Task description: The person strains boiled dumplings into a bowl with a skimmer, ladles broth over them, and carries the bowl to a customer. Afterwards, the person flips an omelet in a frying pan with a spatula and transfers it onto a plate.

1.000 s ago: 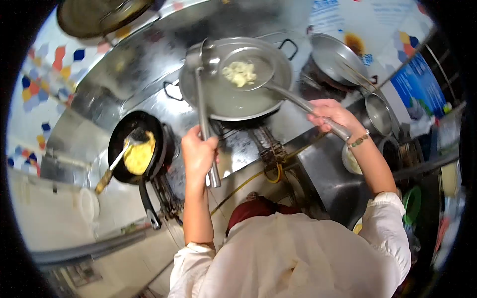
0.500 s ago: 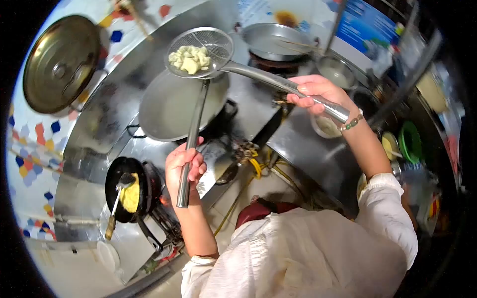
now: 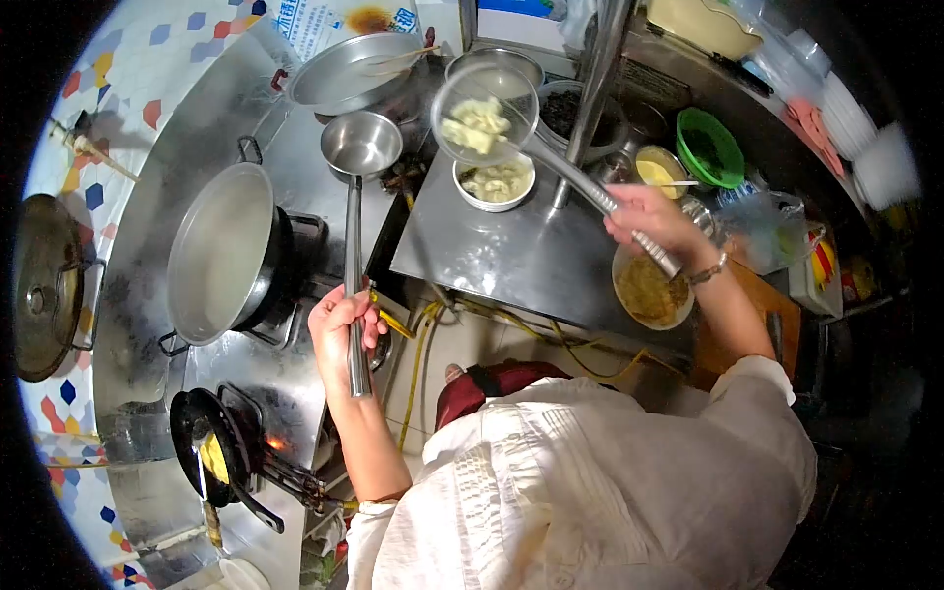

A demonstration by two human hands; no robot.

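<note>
In my right hand (image 3: 654, 224), fingers closed round its metal handle, is a mesh strainer (image 3: 531, 93) holding pale dumplings (image 3: 477, 125). The strainer is raised just beyond a white bowl (image 3: 495, 204) that also has pale dumplings in it; its lower edge overlaps the bowl's far rim in view. My left hand (image 3: 344, 329) grips a steel ladle (image 3: 361, 143) by its long handle. The ladle's bowl points away from me and looks empty. To its left stands a large pot (image 3: 221, 251) of cloudy liquid on a burner.
A black frying pan (image 3: 182, 423) with yellow egg (image 3: 213, 458) and a spatula sits by a flame at lower left. A wide pan (image 3: 354, 74) stands at the back. A metal post (image 3: 593, 98) rises beside the strainer. A plate (image 3: 629, 270) and green basket (image 3: 710, 147) are rightward.
The view has turned right. My right hand has carried the strainer of dumplings from over the large pot to the counter by the white bowl. The ladle has come away from beneath the strainer.
</note>
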